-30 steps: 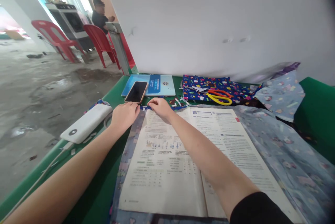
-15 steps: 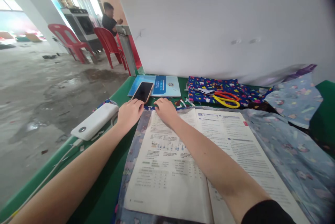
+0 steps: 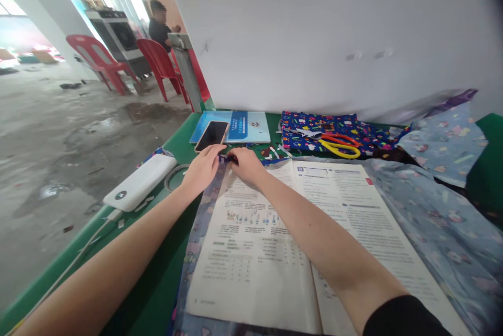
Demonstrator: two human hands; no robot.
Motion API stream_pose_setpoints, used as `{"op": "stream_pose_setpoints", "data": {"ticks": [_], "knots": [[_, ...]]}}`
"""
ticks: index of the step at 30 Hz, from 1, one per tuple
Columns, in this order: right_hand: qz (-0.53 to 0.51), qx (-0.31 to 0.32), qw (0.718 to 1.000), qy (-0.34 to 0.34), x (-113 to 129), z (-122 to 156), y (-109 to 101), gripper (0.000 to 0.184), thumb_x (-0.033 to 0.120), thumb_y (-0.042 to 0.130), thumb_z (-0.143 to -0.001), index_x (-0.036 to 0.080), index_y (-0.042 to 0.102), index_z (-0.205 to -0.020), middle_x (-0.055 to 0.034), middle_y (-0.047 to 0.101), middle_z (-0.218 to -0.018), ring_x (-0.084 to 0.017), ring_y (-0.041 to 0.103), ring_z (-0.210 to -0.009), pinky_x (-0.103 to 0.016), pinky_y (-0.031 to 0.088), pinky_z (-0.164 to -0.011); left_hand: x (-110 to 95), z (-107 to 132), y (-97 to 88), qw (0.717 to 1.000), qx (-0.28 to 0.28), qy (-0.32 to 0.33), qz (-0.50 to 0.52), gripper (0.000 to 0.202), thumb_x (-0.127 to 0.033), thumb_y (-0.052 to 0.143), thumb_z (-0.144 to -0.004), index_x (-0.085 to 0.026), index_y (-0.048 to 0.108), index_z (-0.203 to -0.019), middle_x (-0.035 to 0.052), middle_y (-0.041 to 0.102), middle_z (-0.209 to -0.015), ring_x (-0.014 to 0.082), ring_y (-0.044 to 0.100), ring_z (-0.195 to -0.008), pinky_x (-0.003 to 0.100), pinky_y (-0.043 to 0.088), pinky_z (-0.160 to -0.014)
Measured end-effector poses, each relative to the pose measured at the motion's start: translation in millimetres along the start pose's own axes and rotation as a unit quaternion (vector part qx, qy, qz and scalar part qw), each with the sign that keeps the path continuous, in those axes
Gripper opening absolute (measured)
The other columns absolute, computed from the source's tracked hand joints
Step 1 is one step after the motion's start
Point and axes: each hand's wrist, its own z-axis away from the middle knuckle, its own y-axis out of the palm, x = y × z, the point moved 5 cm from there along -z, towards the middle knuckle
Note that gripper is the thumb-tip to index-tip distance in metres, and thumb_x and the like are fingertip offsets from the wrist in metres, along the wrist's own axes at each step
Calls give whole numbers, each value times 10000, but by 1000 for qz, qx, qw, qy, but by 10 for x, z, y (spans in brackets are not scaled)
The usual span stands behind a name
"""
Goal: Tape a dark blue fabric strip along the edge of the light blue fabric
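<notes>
An open book (image 3: 271, 283) with printed pages lies on a patterned cover sheet (image 3: 208, 210), whose grey-blue back shows around the pages. At the book's far left corner, my left hand (image 3: 201, 172) is closed on the sheet's edge, fingertips beside the phone (image 3: 212, 136). My right hand (image 3: 248, 168) pinches the same edge close by, its wrist over the left page. Between the hands a bit of the dark blue printed side shows, folded up. My fingertips are partly hidden.
Red and yellow scissors (image 3: 340, 147) rest on dark blue patterned pieces (image 3: 302, 121) behind the book. A blue booklet (image 3: 257, 126) lies partly under the phone. A white power bank (image 3: 139, 184) with a cable is at left. A white board (image 3: 314, 37) stands behind; a person (image 3: 159, 26) sits far off.
My hands have drawn closer together at the book's far left corner. The left hand has moved right and slightly nearer, and a folded bit of dark blue sheet now shows between them.
</notes>
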Motion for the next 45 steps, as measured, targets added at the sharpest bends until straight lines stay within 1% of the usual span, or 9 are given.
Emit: {"op": "stream_pose_setpoints", "data": {"ticks": [3, 6, 11, 16, 21, 24, 32, 41, 45], "knots": [[-80, -32, 996, 6, -9, 0, -35, 252, 212, 560, -861, 178, 625, -1103, -74, 682, -1108, -186, 612, -1014, -313, 435, -903, 47, -16, -7, 997, -23, -55, 41, 364, -304, 387, -938, -156, 553, -1227, 99, 637, -1210, 219, 584, -1126, 358, 435, -1001], [-154, -65, 986, 21, -33, 3, -62, 262, 293, 553, -894, 179, 620, -1119, -69, 690, -1108, -170, 630, -996, -289, 451, -881, 86, -21, -51, 987, -46, -125, 94, 353, -395, 496, -892, -167, 622, -1131, 76, 689, -1110, 207, 644, -964, 319, 483, -887], [-201, -87, 974, 56, -97, -22, -69, 235, 360, 561, -895, 176, 676, -985, -55, 715, -997, -162, 639, -887, -272, 461, -819, 140, 13, -62, 944, -66, -226, 229, 383, -452, 630, -794, -152, 697, -1023, 60, 733, -925, 203, 662, -808, 279, 488, -726], [-171, -56, 981, 75, -122, -47, -33, 234, 278, 469, -938, 186, 676, -998, -59, 709, -1045, -181, 624, -962, -291, 431, -855, 179, 44, 2, 917, -67, -263, 294, 371, -453, 662, -760, -136, 718, -944, 61, 734, -867, 204, 657, -775, 266, 476, -673], [-173, -47, 982, 55, -96, -39, -49, 182, 274, 527, -908, 194, 684, -953, -25, 711, -937, -156, 617, -840, -257, 424, -771, 211, 71, 45, 887, -92, -281, 356, 430, -469, 696, -726, -144, 721, -1006, 80, 741, -945, 218, 667, -832, 285, 501, -721], [-172, -50, 983, 40, -75, -35, -77, 169, 271, 552, -897, 200, 704, -925, -13, 714, -899, -150, 615, -821, -246, 415, -755, 228, 71, 35, 896, -106, -274, 335, 425, -477, 683, -742, -152, 734, -1009, 90, 742, -984, 233, 671, -888, 305, 505, -776], [-181, -60, 981, 44, -48, -11, -156, 170, 285, 583, -887, 215, 738, -894, -1, 735, -876, -149, 632, -808, -244, 414, -750, 139, 44, -97, 939, -118, -251, 201, 307, -410, 595, -816, -179, 755, -939, 45, 756, -915, 218, 681, -836, 287, 496, -759], [-158, -50, 986, 35, -54, 1, -139, 190, 285, 563, -895, 199, 732, -905, -16, 737, -904, -154, 634, -823, -249, 414, -740, 114, 67, 4, 920, -106, -240, 290, 404, -436, 634, -793, -154, 674, -1080, 79, 724, -1008, 196, 669, -844, 277, 509, -749], [-156, -58, 985, 36, -76, 1, -117, 198, 293, 553, -897, 197, 725, -889, -21, 732, -890, -161, 635, -818, -260, 420, -742, 107, 82, 51, 927, -64, -236, 285, 387, -426, 647, -778, -150, 677, -1048, 58, 725, -926, 189, 651, -793, 262, 492, -697]]}}
